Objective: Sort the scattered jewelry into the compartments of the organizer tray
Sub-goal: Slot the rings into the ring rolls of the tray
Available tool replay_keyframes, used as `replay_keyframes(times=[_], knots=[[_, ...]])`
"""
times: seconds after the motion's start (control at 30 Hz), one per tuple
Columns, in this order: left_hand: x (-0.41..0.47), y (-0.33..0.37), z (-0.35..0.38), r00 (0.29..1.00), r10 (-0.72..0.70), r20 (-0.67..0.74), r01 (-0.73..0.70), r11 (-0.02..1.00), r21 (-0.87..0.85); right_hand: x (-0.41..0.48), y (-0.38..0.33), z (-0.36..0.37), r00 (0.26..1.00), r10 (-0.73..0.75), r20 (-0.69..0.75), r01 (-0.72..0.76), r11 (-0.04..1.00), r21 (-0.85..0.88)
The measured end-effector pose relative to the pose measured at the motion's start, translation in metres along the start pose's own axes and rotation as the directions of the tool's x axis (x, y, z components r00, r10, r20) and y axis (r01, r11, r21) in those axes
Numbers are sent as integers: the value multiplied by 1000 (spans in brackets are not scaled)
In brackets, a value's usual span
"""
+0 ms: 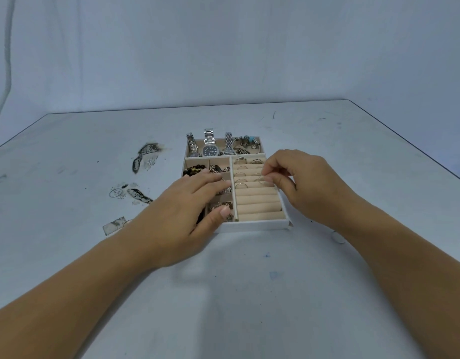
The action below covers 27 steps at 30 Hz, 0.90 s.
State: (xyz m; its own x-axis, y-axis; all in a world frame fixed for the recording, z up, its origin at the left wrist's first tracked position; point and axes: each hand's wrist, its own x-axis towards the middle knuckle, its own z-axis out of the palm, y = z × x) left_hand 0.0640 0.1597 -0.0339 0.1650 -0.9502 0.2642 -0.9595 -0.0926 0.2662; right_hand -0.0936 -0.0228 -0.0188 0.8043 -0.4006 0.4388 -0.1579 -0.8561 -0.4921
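A white organizer tray (260, 224) with beige lining sits mid-table. Its back row holds three watches (210, 149) and a charm bracelet (248, 145). The small left compartments hold dark beads (194, 170) and chains (218, 206). Several rings (240, 174) stand in the padded ring rolls on the right side. My right hand (299, 182) pinches a thin ring (262, 180) over the ring rolls, at about the fourth row. My left hand (187, 206) rests flat over the left compartments, thumb at the tray's front part, fingers straight.
The pale table (249, 294) carries dark stains and peeled patches (143, 156) to the left of the tray. A small white round thing (337, 238) lies near my right forearm. The table's right edge runs diagonally at far right.
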Motion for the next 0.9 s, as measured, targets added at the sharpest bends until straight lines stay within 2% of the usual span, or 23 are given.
replay_keyframes(times=[0.27, 0.4, 0.53, 0.63, 0.77, 0.83, 0.9], knots=[[0, 1, 2, 1000, 3, -17, -3, 1000, -2, 9, 4, 6, 987, -122, 101, 138, 976, -170], [0, 2, 0, 1000, -5, -10, 5, 1000, -5, 11, 0, -1, 989, -47, 142, 72, 982, -173], [0, 1, 0, 1000, -2, 6, 1, 1000, 5, -2, -4, -36, 976, 89, 197, -61, 987, -146], [0, 0, -1, 1000, 3, 10, -3, 1000, 9, -21, -4, -68, 906, 256, 336, -209, 963, -172], [0, 2, -1, 1000, -5, 16, 5, 1000, 4, -35, -8, -83, 718, 483, 502, -345, 872, -346], [0, 2, -1, 1000, -4, 17, 4, 1000, 5, -36, -8, -83, 673, 533, 513, -361, 842, -402], [1, 2, -1, 1000, 1, 12, -1, 1000, 8, -36, -8, -82, 661, 543, 518, -359, 835, -417]])
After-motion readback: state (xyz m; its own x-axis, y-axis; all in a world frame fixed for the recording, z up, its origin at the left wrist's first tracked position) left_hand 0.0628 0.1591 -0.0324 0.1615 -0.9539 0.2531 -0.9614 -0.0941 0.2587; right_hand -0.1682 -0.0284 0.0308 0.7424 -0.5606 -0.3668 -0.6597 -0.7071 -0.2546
